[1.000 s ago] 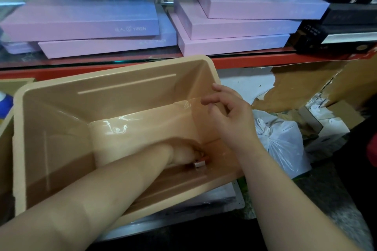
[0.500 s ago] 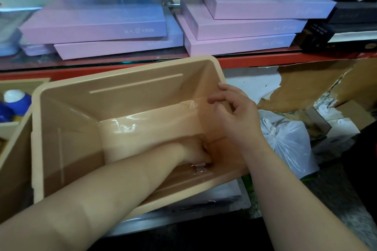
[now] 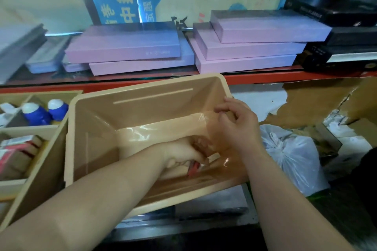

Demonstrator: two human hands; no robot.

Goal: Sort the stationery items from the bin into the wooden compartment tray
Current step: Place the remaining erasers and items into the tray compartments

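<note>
Bin (image 3: 153, 108): beige plastic, glossy inside.
Red item (image 3: 193, 167): small, blurred, pinched by curled left hand (image 3: 181, 153).
Right hand (image 3: 234, 128): curled over bin's right rim.

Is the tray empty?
No: the tray holds blue bottles in one compartment and red-banded packs in the next.

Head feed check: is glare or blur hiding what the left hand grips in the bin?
Head view: glare streaks the bin floor beside the left hand; the red item under it is smeared, half hidden; boxes at left blur; wide-angle bows the shelf.
</note>
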